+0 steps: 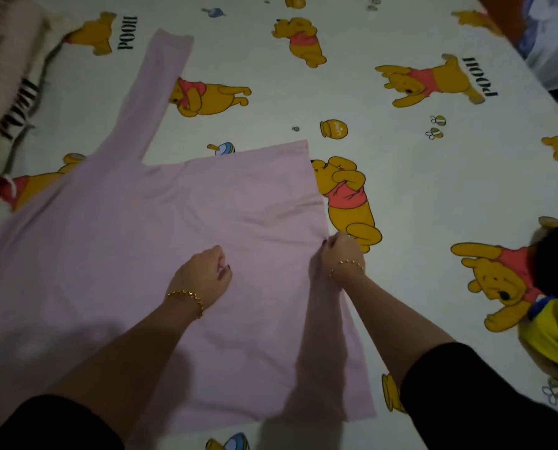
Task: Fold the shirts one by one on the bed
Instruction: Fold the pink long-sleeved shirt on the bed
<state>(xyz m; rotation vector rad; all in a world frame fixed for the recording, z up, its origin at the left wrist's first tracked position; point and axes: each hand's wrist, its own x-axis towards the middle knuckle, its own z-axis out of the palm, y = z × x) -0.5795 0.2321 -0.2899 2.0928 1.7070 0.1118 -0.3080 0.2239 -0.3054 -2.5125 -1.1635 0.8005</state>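
A pale pink long-sleeved shirt [141, 241] lies spread flat across the bed, one sleeve [160, 86] stretched toward the far left. The other sleeve is folded over the body near its right edge. My right hand [341, 256] pinches that folded pink fabric at the shirt's right edge. My left hand [203, 276] rests on the middle of the shirt with its fingers curled under; whether it grips cloth I cannot tell. Both wrists wear gold bracelets.
The bed sheet [417, 190] is white with yellow bear prints. A yellow and dark garment pile [557, 306] sits at the right edge. Pinkish bedding and a pillow [8, 69] lie at the far left. More cloth [550, 50] lies beyond the bed's far right corner.
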